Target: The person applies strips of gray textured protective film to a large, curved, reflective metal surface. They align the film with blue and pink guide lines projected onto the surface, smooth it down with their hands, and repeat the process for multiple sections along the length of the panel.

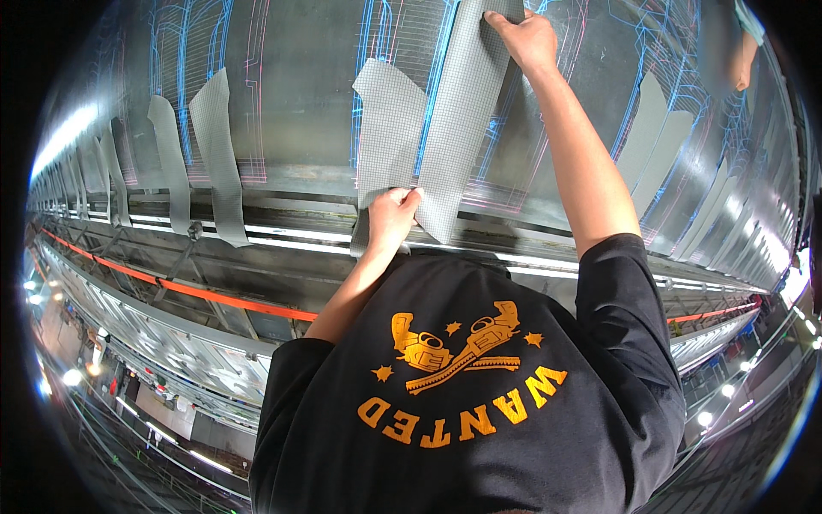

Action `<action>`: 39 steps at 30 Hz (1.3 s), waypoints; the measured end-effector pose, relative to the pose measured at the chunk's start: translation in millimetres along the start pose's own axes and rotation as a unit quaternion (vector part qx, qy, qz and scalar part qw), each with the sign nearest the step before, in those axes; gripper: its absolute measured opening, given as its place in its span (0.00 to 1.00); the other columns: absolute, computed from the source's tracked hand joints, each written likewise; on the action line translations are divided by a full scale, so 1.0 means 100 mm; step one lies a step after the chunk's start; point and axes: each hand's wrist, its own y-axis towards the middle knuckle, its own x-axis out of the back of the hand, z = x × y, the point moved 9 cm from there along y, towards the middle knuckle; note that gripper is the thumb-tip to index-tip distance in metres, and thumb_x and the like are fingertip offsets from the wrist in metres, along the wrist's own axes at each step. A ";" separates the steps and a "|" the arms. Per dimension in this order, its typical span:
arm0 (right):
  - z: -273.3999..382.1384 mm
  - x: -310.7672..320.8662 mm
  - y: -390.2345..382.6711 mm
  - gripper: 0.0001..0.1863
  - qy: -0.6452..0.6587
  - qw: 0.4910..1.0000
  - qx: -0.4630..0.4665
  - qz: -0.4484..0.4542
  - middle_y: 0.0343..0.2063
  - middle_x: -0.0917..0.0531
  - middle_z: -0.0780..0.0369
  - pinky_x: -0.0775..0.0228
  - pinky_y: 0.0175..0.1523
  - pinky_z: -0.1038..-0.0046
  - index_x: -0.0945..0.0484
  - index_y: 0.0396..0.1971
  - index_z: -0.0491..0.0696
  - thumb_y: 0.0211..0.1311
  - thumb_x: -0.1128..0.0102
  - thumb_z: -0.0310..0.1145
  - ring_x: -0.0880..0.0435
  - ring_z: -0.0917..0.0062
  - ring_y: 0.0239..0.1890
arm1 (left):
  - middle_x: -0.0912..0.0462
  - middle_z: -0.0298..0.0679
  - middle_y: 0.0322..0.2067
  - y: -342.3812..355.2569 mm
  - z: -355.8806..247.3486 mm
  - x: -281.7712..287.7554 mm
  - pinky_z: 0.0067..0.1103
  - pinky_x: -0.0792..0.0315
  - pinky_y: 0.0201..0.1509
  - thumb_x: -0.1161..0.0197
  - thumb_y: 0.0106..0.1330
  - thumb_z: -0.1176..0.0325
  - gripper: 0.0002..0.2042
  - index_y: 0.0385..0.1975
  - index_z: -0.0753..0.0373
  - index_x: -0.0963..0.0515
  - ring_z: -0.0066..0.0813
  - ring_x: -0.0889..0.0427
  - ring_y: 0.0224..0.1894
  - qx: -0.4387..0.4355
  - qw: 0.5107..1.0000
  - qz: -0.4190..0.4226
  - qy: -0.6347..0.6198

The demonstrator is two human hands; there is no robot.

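A long grey panel [467, 111] with a fine checked grid, apparently cut fabric, slants up the dark table in front of me. My right hand [527, 41] is closed on its upper right edge, thumb on top. Down at the table's near edge, my left hand [394, 218] pinches at the panel's lower left corner, fingertips curled. Just left of the long panel lies a shorter checked piece [390, 120], its lower end hanging over the edge behind my left hand. What sits under my left fingers is partly hidden.
Blue and pink outlines mark the dark tabletop [300, 103]. More grey pieces lie to the left [218, 128] and right [664, 146], some overhanging the metal rail [291, 242]. An orange strip [171, 284] runs below. Another person's hand [743, 70] is at the far right.
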 end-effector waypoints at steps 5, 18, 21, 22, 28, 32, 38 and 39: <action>-0.07 0.01 0.06 0.26 0.013 0.999 0.025 -0.038 0.35 0.08 0.57 0.19 0.51 0.64 0.10 0.44 0.48 0.57 0.29 0.55 0.08 0.63 0.41 | 0.16 0.40 0.19 0.01 0.00 -0.02 0.23 0.21 0.29 0.32 0.72 0.56 0.19 0.38 0.71 0.12 0.24 0.15 0.22 -0.003 1.000 0.004 -0.002; 0.12 0.07 -0.06 0.22 0.010 1.000 0.016 -0.020 0.31 0.08 0.60 0.19 0.49 0.64 0.09 0.42 0.51 0.59 0.30 0.54 0.08 0.68 0.37 | 0.15 0.39 0.19 0.02 0.06 -0.01 0.22 0.22 0.28 0.32 0.72 0.56 0.18 0.38 0.70 0.12 0.22 0.16 0.21 0.012 1.000 0.004 -0.001; 0.09 0.05 -0.03 0.22 0.001 1.000 0.012 -0.022 0.31 0.08 0.60 0.18 0.49 0.63 0.09 0.42 0.51 0.58 0.30 0.54 0.08 0.67 0.38 | 0.15 0.39 0.20 0.03 0.05 -0.01 0.22 0.22 0.28 0.32 0.71 0.56 0.19 0.37 0.70 0.12 0.22 0.15 0.20 0.012 1.000 0.004 -0.002; 0.10 0.04 -0.03 0.23 0.001 1.000 0.007 -0.017 0.32 0.08 0.59 0.18 0.49 0.63 0.09 0.42 0.51 0.58 0.29 0.54 0.08 0.67 0.38 | 0.15 0.38 0.20 0.03 0.05 -0.01 0.21 0.21 0.29 0.32 0.72 0.57 0.18 0.36 0.71 0.12 0.20 0.17 0.21 0.017 1.000 0.005 -0.004; 0.15 0.06 -0.05 0.24 -0.014 1.000 0.013 -0.023 0.33 0.08 0.58 0.18 0.49 0.64 0.10 0.43 0.48 0.57 0.27 0.53 0.08 0.65 0.39 | 0.16 0.36 0.21 0.06 0.09 -0.03 0.20 0.21 0.29 0.31 0.71 0.57 0.18 0.34 0.72 0.13 0.19 0.17 0.22 0.028 0.999 0.008 -0.018; 0.24 0.17 -0.17 0.31 0.073 0.996 0.024 -0.046 0.38 0.09 0.53 0.18 0.49 0.63 0.17 0.52 0.40 0.57 0.24 0.49 0.09 0.60 0.40 | 0.15 0.39 0.19 0.08 0.14 -0.03 0.22 0.22 0.28 0.31 0.70 0.56 0.19 0.34 0.71 0.12 0.24 0.14 0.21 0.036 0.999 0.010 -0.017; 0.60 0.46 -0.97 0.33 -0.082 0.926 0.286 -0.232 0.59 0.21 0.43 0.30 0.67 0.54 0.29 0.63 0.36 0.64 0.30 0.39 0.21 0.50 0.62 | 0.14 0.40 0.20 0.10 0.17 -0.03 0.22 0.22 0.28 0.31 0.70 0.56 0.19 0.34 0.71 0.12 0.24 0.14 0.21 0.030 0.999 0.001 -0.018; 0.67 0.32 -1.06 0.31 -0.086 0.928 0.308 -0.192 0.64 0.27 0.42 0.38 0.74 0.50 0.28 0.63 0.36 0.65 0.32 0.37 0.29 0.49 0.68 | 0.14 0.40 0.20 0.10 0.18 -0.03 0.22 0.22 0.28 0.31 0.70 0.56 0.19 0.34 0.72 0.12 0.23 0.14 0.21 0.028 1.000 0.001 -0.013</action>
